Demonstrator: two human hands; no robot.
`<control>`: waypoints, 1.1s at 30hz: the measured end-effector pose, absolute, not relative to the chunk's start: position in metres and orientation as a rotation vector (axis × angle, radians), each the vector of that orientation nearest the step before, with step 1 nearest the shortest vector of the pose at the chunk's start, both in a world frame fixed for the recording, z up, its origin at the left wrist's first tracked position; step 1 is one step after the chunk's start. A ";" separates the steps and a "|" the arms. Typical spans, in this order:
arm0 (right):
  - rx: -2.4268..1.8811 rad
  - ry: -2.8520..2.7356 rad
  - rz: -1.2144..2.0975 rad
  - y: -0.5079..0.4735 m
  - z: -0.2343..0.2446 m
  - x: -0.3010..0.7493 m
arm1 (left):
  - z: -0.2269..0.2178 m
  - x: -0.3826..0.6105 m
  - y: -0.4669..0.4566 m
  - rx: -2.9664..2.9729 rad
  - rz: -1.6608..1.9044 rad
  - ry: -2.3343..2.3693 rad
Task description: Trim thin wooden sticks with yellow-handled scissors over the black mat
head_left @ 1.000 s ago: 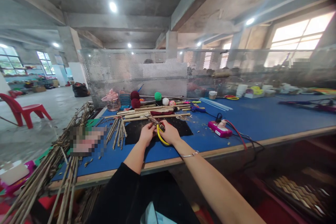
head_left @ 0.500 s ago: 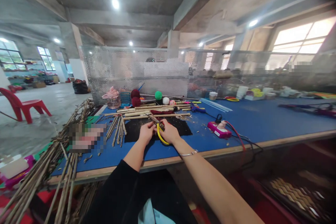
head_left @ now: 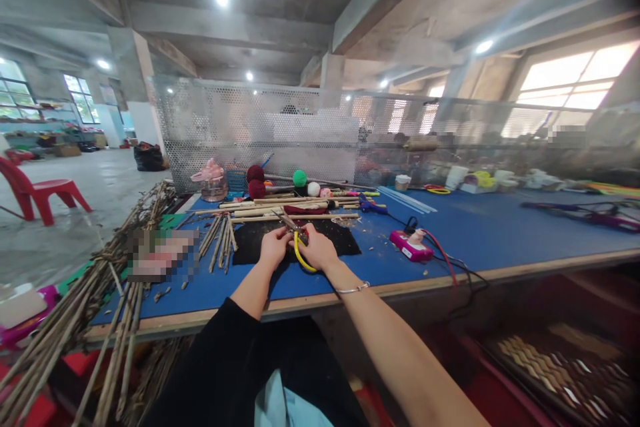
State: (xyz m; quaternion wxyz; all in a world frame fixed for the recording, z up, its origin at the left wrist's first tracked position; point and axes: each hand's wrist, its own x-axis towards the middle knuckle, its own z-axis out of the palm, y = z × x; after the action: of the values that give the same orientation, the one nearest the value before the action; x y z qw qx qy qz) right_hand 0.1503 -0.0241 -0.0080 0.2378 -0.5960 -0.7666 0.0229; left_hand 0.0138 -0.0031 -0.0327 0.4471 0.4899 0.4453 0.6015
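Note:
My right hand (head_left: 317, 251) is closed around a pair of yellow-handled pliers (head_left: 299, 250), whose jaws point up and to the left. My left hand (head_left: 274, 246) is closed in a pinch right at the jaws, on something small that I cannot make out. Both hands hover over a black mat (head_left: 260, 243) lying on the blue table (head_left: 480, 230). Long bamboo sticks (head_left: 300, 217) lie just behind the mat, and a row of shorter sticks (head_left: 220, 240) lies to its left.
Dark red, green and white balls (head_left: 300, 178) sit at the back by a perforated metal screen (head_left: 260, 137). A pink device (head_left: 410, 244) with a red cable lies to the right. Bundled twigs (head_left: 80, 320) lean at the table's left end. A red chair (head_left: 35, 190) stands far left.
The view has tilted and shifted slightly. Both hands stay together over the black mat, with the pliers still in my right hand.

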 end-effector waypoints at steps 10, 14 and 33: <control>-1.661 -2.093 0.083 -0.023 -0.009 0.151 | -0.029 0.016 -0.008 1.212 1.438 1.027; -1.666 -2.097 0.075 -0.021 -0.009 0.152 | -0.027 0.016 -0.009 1.255 1.435 1.061; -1.543 -2.059 0.195 -0.028 -0.005 0.150 | -0.030 0.016 -0.005 1.197 1.353 0.914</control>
State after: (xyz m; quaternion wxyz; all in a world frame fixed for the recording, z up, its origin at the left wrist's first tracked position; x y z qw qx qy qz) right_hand 0.1496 -0.0277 -0.0050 0.2768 -0.5745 -0.7668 0.0728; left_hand 0.0162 -0.0054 -0.0300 0.5296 0.5015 0.3830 0.5668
